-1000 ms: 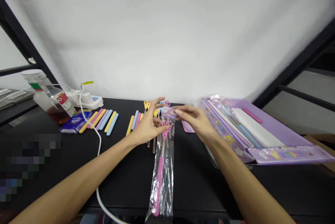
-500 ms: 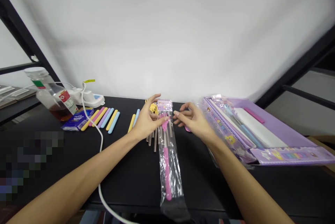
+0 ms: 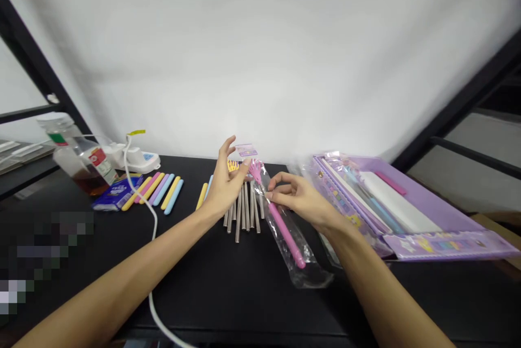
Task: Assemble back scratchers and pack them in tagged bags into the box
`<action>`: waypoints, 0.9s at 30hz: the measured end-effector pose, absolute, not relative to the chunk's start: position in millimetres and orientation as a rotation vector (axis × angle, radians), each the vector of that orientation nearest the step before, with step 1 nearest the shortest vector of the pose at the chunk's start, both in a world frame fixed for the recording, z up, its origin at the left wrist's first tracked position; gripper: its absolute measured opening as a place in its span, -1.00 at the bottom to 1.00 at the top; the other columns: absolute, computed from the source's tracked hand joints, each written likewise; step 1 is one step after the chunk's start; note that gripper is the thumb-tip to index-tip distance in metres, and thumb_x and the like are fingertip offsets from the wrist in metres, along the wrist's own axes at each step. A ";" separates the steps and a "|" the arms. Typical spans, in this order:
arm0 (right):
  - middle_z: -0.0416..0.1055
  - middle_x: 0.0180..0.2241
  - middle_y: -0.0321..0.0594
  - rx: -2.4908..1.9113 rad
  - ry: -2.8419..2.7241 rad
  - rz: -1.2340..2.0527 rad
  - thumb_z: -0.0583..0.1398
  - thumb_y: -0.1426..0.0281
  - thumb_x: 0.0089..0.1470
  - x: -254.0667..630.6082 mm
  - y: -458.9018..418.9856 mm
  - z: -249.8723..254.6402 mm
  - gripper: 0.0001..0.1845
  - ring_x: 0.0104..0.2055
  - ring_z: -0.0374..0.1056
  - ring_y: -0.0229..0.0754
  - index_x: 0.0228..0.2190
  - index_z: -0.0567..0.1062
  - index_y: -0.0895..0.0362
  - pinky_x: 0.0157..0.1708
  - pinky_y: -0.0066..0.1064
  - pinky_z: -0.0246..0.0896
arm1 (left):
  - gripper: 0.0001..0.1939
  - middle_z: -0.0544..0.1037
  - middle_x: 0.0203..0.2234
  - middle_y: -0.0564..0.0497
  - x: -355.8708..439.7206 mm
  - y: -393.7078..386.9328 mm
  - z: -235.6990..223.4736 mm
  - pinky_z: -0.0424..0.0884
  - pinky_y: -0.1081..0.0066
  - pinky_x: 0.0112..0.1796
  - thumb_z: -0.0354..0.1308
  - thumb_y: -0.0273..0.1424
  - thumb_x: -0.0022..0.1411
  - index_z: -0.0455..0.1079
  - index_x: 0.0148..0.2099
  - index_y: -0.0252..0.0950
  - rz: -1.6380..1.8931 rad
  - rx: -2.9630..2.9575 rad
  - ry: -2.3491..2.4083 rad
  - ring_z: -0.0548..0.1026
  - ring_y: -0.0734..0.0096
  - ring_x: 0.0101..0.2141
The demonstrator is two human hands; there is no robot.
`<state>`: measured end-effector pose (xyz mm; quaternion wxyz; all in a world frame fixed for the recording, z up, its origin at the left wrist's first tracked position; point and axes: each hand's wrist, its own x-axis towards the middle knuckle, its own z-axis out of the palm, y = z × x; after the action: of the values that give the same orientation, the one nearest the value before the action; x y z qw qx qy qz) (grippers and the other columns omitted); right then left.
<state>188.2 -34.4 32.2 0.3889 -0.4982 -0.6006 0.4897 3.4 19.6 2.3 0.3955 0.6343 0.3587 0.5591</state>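
Since the earlier frame, we see that the pink scratcher has swung its handle end rightward, and the right hand has come down beside its shaft. From left to right, we note a bottle of brown liquid, a purple packet, and a row of pastel sticks on the black worktop, with a white cable trailing past them. Next, the left hand grasps the upper part of the clear sleeve around the scratcher, index raised, thumb near the pink claw. Below this hand we find metal rods. The right hand's curled fingers meet the sleeve at the shaft; we cannot tell whether they grip. Rightmost lies an open lilac box.
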 end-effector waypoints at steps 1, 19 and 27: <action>0.37 -0.58 -0.39 -1.284 -1.494 1.212 0.37 0.27 -0.02 196.5 -35.4 35.8 -0.72 -0.52 0.26 -0.33 -0.33 0.42 0.11 -0.47 -0.45 0.14 | -0.33 0.10 0.36 -0.12 9.0 19.3 7.5 0.56 0.25 -0.08 0.11 -0.15 0.39 -0.09 0.42 0.08 1.399 1.633 0.915 0.55 0.48 -0.24; 0.51 -0.47 -0.21 -1.936 -1.442 0.272 0.31 0.37 0.03 422.7 -29.4 15.7 -0.83 -0.42 0.42 -0.12 -0.28 0.58 0.15 -0.28 -0.24 0.33 | -0.55 0.35 0.18 -0.19 201.1 9.5 11.8 0.19 -0.02 0.25 -0.10 -0.17 0.48 0.36 0.24 -0.24 0.548 2.790 0.522 0.27 0.02 0.22; 0.56 -0.06 -0.07 -1.867 -1.720 0.009 0.31 0.40 0.04 420.2 -34.9 16.9 -0.85 0.07 0.41 0.10 -0.28 0.66 0.07 0.13 -0.03 0.20 | -0.56 0.38 0.15 -0.18 203.6 14.4 5.7 0.26 -0.03 0.21 -0.12 -0.16 0.49 0.38 0.20 -0.22 0.600 2.833 0.506 0.30 0.03 0.20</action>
<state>420.2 -34.9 16.9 0.2969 -0.7023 -0.6471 0.0033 203.6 14.4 5.7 0.1008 0.9588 0.1714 0.2030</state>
